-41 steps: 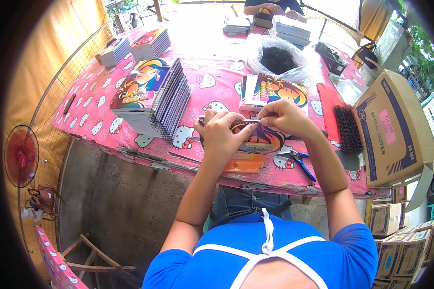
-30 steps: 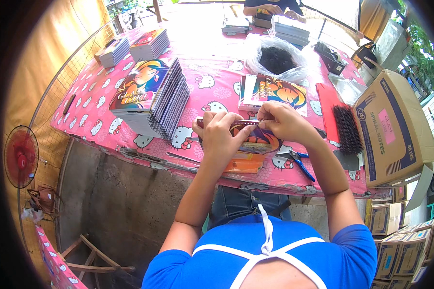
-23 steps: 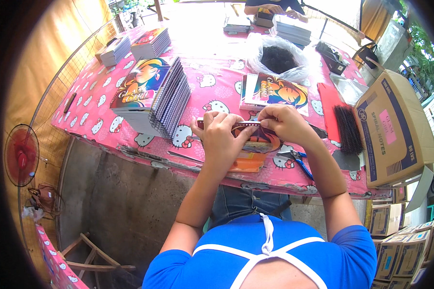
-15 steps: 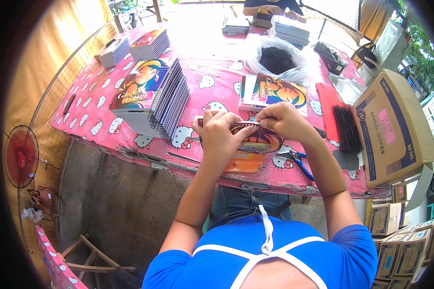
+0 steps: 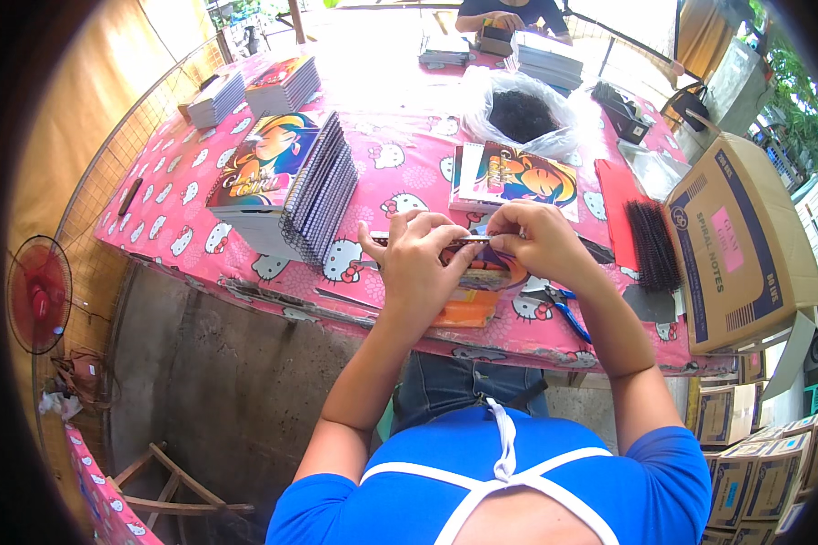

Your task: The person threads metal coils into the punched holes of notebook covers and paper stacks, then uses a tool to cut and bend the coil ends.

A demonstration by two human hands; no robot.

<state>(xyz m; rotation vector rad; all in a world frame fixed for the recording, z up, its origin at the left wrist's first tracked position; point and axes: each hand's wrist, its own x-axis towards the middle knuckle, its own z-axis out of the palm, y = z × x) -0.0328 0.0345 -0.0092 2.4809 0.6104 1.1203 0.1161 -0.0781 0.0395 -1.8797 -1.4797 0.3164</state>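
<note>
A notebook with a colourful illustrated cover (image 5: 500,272) is tilted up at the table's near edge, its row of punched holes facing upward. My left hand (image 5: 420,259) is closed round its left part, thumb on the near side and fingers over the top edge. Thumb and fingertips of my right hand (image 5: 538,243) pinch together at the right end of the punched edge; what lies between them is too small to make out. An orange block (image 5: 465,309) shows beneath the notebook. Blue-handled pliers (image 5: 568,313) rest beside my right forearm.
Spiral-bound notebooks (image 5: 268,168) stand stacked at left. Unbound ones (image 5: 523,177) lie ahead, before a plastic bag (image 5: 482,104) of black coils. Black spiral coils (image 5: 653,245), a red sheet (image 5: 614,209) and a large carton (image 5: 741,245) are at right. Another person (image 5: 509,16) sits at the far end.
My left hand's fingers have spread and shifted slightly right along the top edge. The right hand has moved a little lower, still pinching at the edge.
</note>
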